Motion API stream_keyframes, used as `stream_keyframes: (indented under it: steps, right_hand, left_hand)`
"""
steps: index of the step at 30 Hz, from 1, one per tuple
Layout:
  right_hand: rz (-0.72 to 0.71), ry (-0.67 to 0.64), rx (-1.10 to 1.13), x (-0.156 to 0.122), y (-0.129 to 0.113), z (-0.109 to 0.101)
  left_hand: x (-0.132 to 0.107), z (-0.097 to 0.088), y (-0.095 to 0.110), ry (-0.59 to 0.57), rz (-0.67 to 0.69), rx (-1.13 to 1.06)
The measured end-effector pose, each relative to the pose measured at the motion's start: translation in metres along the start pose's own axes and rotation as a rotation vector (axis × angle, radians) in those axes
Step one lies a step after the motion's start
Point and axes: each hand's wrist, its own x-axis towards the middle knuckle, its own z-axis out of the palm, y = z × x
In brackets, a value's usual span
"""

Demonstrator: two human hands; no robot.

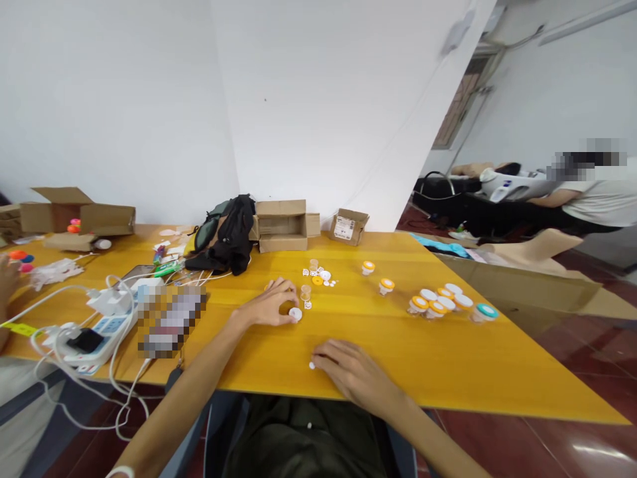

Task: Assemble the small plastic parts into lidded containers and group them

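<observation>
My left hand (pixel 271 303) rests on the yellow table, its thumb and fingers closed round the edge of a white round cap-like piece (pixel 295 314). Nearer the table's front edge is my right hand (pixel 348 368), palm down, with a small white disc (pixel 312 365) at its pinched fingertips. Just beyond the left hand stands a small clear cup (pixel 305 292), and a white piece with holes (pixel 308 305) lies by it. Farther back are another clear cup (pixel 313 265), a yellow ring (pixel 317 281) and several small white parts (pixel 325 275).
To the right stand several clear containers with orange-and-white lids (pixel 419 303) and one with a teal lid (pixel 486 311). A power strip (pixel 99 335) with cables, a phone (pixel 174 322) and a black bag (pixel 233 236) are left. Cardboard boxes (pixel 283 226) line the wall. Another person's hand (pixel 6 282) shows far left.
</observation>
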Motion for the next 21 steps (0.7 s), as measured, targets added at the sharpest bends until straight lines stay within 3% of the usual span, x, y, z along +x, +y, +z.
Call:
stream_keyframes:
  steps: [9,21]
  right_hand:
    - [-0.032,-0.009,0.048,0.007,-0.004,-0.003]
    - [0.037,0.141,0.047,0.015,0.008,0.008]
  left_hand:
    - [0.002,0.005,0.003,-0.001,0.038,-0.059]
    - [0.003,0.009,0.011,-0.007,0.082,-0.036]
